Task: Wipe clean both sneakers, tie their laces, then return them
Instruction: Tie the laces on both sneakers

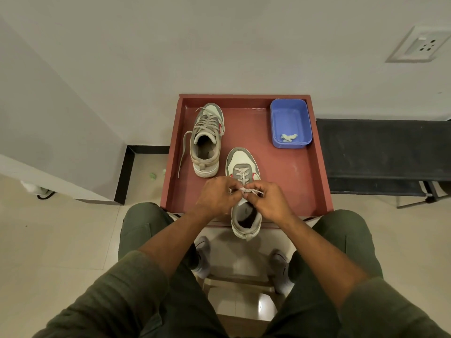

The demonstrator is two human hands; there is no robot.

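Note:
Two grey-and-white sneakers with red accents sit on a reddish-brown tray table (312, 181). The near sneaker (244, 164) points away from me, its heel hanging over the table's front edge. My left hand (217, 195) and my right hand (271, 200) meet over its tongue, each pinching an end of its grey lace (247, 190), which is pulled across between them. The far sneaker (207, 140) stands at the back left with its laces loose, one end (183, 152) trailing down the table to the left.
A blue plastic tub (290, 123) holding a crumpled wipe (289, 137) sits at the table's back right. A black bench (383, 154) stands to the right, a wall corner to the left. My knees flank a stool (241, 281) below the table.

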